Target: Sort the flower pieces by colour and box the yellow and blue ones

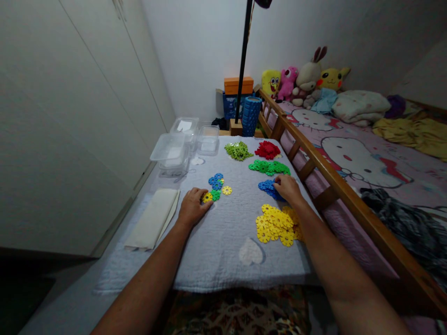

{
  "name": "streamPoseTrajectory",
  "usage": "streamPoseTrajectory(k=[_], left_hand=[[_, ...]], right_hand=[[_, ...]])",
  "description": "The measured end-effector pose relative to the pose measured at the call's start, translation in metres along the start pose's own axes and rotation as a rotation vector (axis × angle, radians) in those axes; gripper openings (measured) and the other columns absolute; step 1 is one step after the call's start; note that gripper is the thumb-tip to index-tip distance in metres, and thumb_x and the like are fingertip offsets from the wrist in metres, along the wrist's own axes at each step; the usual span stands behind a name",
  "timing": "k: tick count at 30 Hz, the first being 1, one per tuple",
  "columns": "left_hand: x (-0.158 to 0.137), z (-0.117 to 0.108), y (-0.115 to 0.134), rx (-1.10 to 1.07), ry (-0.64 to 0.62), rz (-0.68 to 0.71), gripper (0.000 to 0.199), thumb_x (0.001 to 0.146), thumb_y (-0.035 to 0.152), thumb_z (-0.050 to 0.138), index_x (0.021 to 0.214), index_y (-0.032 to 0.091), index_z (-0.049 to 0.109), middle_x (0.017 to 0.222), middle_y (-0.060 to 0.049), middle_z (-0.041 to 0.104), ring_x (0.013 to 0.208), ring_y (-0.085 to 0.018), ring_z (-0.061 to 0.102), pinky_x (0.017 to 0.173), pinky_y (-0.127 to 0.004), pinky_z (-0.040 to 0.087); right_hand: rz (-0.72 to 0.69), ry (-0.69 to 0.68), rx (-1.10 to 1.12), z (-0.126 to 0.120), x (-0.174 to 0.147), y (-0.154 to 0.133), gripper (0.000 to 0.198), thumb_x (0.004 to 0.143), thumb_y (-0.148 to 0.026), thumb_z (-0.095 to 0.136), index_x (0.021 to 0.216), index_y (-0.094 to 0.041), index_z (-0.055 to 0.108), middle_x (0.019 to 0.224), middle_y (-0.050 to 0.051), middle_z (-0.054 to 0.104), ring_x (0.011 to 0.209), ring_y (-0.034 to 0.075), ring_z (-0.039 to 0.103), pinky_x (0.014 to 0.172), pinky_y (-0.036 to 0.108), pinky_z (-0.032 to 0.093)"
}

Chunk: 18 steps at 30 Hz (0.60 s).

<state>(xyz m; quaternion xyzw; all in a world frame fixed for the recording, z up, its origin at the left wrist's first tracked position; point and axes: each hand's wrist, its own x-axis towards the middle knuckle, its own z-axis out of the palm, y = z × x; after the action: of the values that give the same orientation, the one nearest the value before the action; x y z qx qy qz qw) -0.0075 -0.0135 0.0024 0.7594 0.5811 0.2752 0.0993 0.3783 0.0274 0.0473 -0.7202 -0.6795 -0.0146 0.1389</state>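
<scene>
no word, brand or number could be read with certainty. in the upper middle of the frame, the dark blue box [230, 108] under an orange box [238, 85] bore pale lettering, too small and blurred to make out. the only plain signs were hearts: one white heart [251, 252] stood on the pale cloth [216, 246] in the lower middle of the frame, and a smaller white heart [198, 161] stood left of centre, near the clear containers [208, 147].

Looks like a home bedroom, judging by the railed bed [324, 134] at right of the frame and plush toys [309, 77] upper right.
</scene>
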Motion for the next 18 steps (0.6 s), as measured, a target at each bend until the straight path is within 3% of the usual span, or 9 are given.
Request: streamPoseTrajectory(k=[4,7,14,18], left_hand=[[0.000,-0.001,0.001,0.002,-0.002,-0.002,0.034,0.081,0.039,0.069,0.110,0.023,0.067,0.102,-0.007,0.063,0.098,-0.027,0.059,0.090,-0.040,0.048],[0.001,-0.001,0.002,0.000,-0.009,-0.004,0.034,0.081,0.038,0.069,0.110,0.022,0.067,0.103,-0.008,0.064,0.098,-0.027,0.059,0.090,-0.040,0.048],[0.000,-0.003,0.005,-0.012,-0.007,-0.020,0.036,0.080,0.036,0.070,0.111,0.018,0.068,0.103,-0.009,0.063,0.098,-0.027,0.059,0.090,-0.040,0.049],[0.001,-0.003,0.005,-0.011,-0.011,-0.014,0.038,0.080,0.037,0.071,0.113,0.019,0.067,0.102,-0.009,0.063,0.097,-0.027,0.059,0.088,-0.040,0.049]], right_hand=[[-0.009,0.042,-0.006,-0.002,-0.001,-0.010,0.013,0.082,-0.021,0.062,0.088,-0.020,0.073,0.092,0.010,0.071,0.092,0.024,0.062,0.086,0.034,0.045],[-0.053,0.032,0.034,-0.002,-0.002,-0.035,0.016,0.085,-0.022,0.059,0.092,-0.018,0.073,0.095,0.012,0.071,0.096,0.025,0.062,0.089,0.035,0.044],[-0.229,-0.275,0.122,0.009,-0.014,-0.132,0.027,0.089,-0.024,0.057,0.111,-0.016,0.071,0.114,0.013,0.068,0.109,0.023,0.059,0.095,0.031,0.041],[-0.266,-0.339,0.114,0.019,-0.021,-0.167,0.033,0.091,-0.029,0.057,0.120,-0.016,0.066,0.123,0.015,0.062,0.114,0.026,0.056,0.094,0.032,0.041]])
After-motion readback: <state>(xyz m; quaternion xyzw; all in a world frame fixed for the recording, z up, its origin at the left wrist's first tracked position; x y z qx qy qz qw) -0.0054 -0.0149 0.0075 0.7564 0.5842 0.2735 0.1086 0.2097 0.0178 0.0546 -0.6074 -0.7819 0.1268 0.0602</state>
